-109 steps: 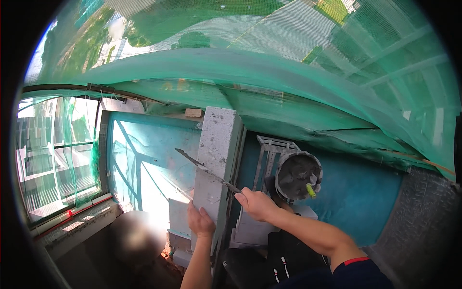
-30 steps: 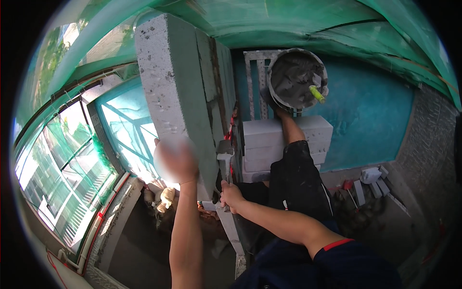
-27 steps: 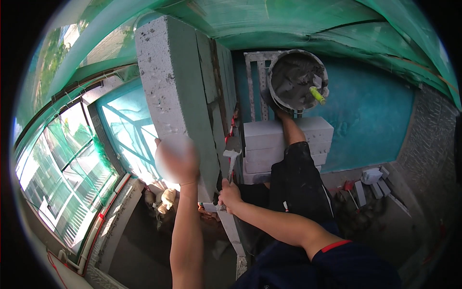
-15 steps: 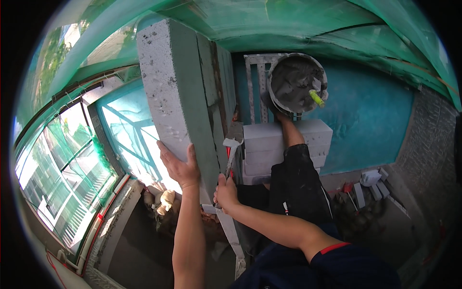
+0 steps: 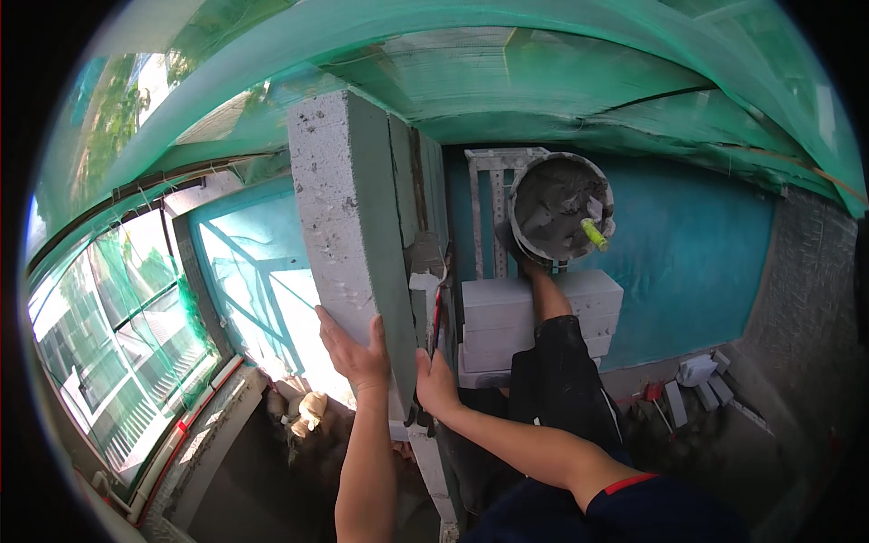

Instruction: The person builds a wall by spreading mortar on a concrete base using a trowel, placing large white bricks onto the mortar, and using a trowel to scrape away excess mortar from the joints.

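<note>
A long pale grey aerated-concrete block stands along the top of a narrow wall in front of me. My left hand lies against the block's near end, fingers stretched along its left side and thumb raised. Just right of the wall, my right hand is closed round the handle of a hammer. The handle shows red, and the head is whitish, as if caked with mortar. That head is up beside the wall's right face; whether it touches the wall I cannot tell.
A bucket of grey mortar with a yellow-green handled tool stands on a metal stand. White blocks are stacked by my leg. Sandbags lie low at left, loose block pieces at right. Green netting hangs overhead.
The view has tilted, so the scene sits lower. The hammer has moved forward and left, closer to the wall's right face. My left hand keeps its place on the block.
</note>
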